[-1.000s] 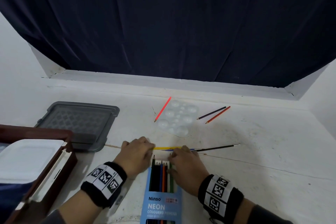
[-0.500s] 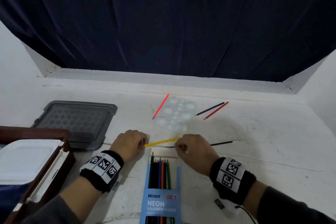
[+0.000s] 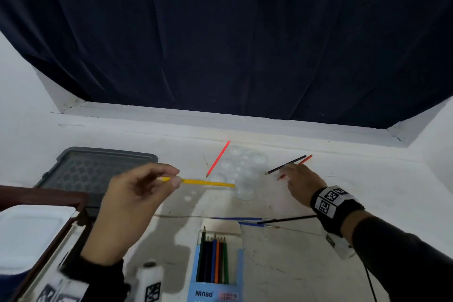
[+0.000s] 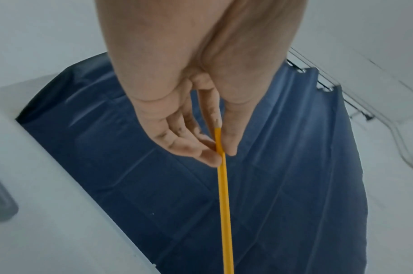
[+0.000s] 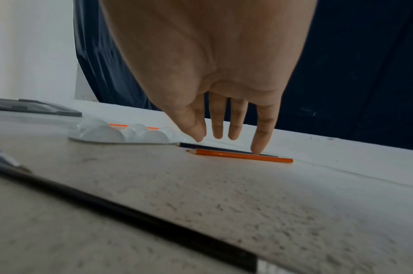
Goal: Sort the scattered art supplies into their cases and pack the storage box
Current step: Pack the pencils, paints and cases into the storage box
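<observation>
My left hand (image 3: 171, 176) (image 4: 224, 153) pinches a yellow pencil (image 3: 208, 182) (image 4: 224, 204) near its tip, lifted above the table. My right hand (image 3: 291, 174) (image 5: 228, 137) reaches with straight fingers down onto a black pencil (image 3: 286, 164) (image 5: 210, 147) and an orange pencil (image 3: 306, 159) (image 5: 240, 156) at the back right; one fingertip touches them. The blue Ninso pencil case (image 3: 215, 272) lies open at the front with several pencils in it. A red pencil (image 3: 218, 158) lies beside a clear paint palette (image 3: 245, 169) (image 5: 121, 134).
A grey tray lid (image 3: 95, 169) lies at the left. A brown box (image 3: 61, 206) holding a white container (image 3: 31, 225) stands at the front left. Thin paintbrushes, blue (image 3: 240, 219) and black (image 3: 289, 218), lie across the table behind the case. A dark curtain hangs behind.
My left hand lifted the yellow pencil off the table. My right hand let go of it and moved back right to the black and orange pencils.
</observation>
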Tool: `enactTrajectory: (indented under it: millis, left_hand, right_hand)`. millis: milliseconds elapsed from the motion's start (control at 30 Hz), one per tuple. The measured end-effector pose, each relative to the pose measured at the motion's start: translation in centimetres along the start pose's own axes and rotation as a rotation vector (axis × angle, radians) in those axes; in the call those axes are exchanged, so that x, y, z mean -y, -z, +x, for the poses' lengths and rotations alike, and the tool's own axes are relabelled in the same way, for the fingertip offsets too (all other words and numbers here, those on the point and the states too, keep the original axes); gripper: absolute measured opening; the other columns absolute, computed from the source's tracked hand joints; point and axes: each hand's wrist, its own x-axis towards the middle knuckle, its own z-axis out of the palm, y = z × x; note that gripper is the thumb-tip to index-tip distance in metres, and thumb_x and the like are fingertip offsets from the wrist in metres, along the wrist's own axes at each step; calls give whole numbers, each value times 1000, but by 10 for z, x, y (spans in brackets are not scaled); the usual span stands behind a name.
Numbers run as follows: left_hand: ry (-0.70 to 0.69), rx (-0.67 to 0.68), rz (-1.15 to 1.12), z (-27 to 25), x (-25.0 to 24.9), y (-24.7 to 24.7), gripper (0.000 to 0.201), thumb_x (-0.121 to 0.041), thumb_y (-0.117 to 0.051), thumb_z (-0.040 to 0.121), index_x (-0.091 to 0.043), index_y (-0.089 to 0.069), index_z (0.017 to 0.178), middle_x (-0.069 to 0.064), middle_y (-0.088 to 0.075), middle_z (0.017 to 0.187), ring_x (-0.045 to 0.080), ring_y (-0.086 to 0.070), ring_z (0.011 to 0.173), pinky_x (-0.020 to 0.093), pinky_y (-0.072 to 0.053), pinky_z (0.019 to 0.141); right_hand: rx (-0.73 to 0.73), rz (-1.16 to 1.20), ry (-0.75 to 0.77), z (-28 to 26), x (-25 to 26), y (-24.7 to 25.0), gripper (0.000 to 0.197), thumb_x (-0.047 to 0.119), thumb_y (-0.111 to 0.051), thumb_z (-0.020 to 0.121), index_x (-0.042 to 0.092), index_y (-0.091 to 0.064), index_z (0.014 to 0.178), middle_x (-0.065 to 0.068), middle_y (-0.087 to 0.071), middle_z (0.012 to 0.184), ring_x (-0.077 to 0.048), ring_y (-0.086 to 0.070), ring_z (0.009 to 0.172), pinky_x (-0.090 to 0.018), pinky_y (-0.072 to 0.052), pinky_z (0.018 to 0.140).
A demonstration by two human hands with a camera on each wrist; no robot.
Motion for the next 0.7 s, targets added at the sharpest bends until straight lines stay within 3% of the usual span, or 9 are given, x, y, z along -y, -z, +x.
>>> enactTrajectory:
  millis: [67,133,200,300,433,567,633,700]
  left_hand:
    - [54,-65,-199,-8,-6,-1,14,-8,-75,75,-9,-76,89,16,-70,74,9,-57,59,8,-43,56]
    - [100,-114,-337,-13,-4,0,21,-10,-75,69,-2,-75,89,11,-71,76,7,-62,62,8,-47,57]
    - [132,-147,-406,-17,1,2,27,-23,-83,62,-8,-78,84,8,-74,79,11,-67,70,13,-52,66]
    - [139,-153,-417,-21,10,4,60,-52,-95,46,-12,-80,88,11,-76,86,14,-70,76,18,-56,76]
    - [210,-144,-500,-27,15,-3,69,-60,-96,36,-13,-81,85,8,-76,88,11,-68,75,19,-57,75]
    - [268,-68,-491,-26,18,-13,74,-62,-92,45,-11,-78,98,7,-70,90,13,-62,79,22,-56,71]
    - [277,-42,-487,-22,17,-17,67,-57,-87,57,-13,-77,106,7,-68,88,15,-60,80,23,-55,69]
    - [279,3,-458,-17,15,-21,49,-49,-79,73,-17,-76,110,8,-68,89,18,-60,83,26,-54,71]
  right_hand:
    - [57,-71,-13,6,-2,-3,41,5,-42,90,28,-59,120,6,-52,129,-21,-46,124,-40,-44,100]
    - [91,-152,-1,11,-3,-7,40,3,-42,90,24,-61,119,2,-51,127,-23,-49,121,-39,-46,98]
    - [80,-197,12,15,-1,-10,34,3,-43,89,18,-63,112,-3,-52,122,-24,-53,115,-37,-48,95]
    - [59,-213,36,16,6,-10,28,8,-42,94,16,-64,109,-5,-55,120,-24,-54,113,-34,-46,95]
    - [11,-222,134,9,15,-8,30,4,-41,93,19,-59,112,-2,-53,116,-23,-49,114,-36,-46,89]
    - [-275,-145,270,-5,33,4,32,-5,-52,84,16,-57,108,-2,-53,103,-26,-55,98,-33,-45,74]
    - [-448,-30,306,-19,50,16,23,0,-55,89,15,-59,106,-1,-55,99,-25,-58,82,-31,-44,64]
    - [-579,161,318,-37,68,29,13,9,-51,98,15,-57,108,1,-57,98,-22,-58,75,-33,-48,61]
